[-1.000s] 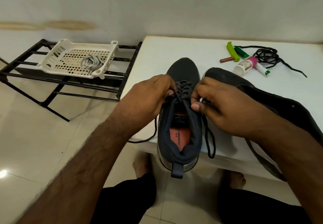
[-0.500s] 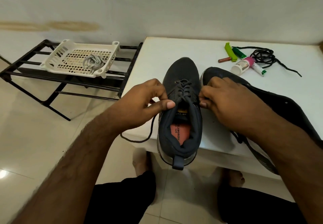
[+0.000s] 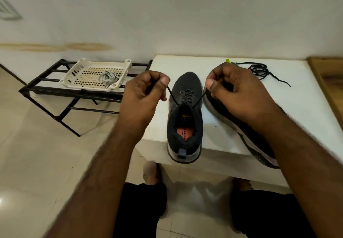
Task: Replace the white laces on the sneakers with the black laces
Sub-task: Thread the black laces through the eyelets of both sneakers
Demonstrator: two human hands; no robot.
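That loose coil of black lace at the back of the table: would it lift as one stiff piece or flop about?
The loose black lace coil would probably flop: it lies in slack, uneven loops with a wavy tail. It looks thin, so likely light. On the white table, a push would likely drag or spread it, not roll it.

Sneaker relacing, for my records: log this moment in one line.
left hand: pinches black lace | right hand: pinches other end | sneaker: upright on table

Second sneaker [image 3: 239, 124] partly behind right forearm [image 3: 289, 145]
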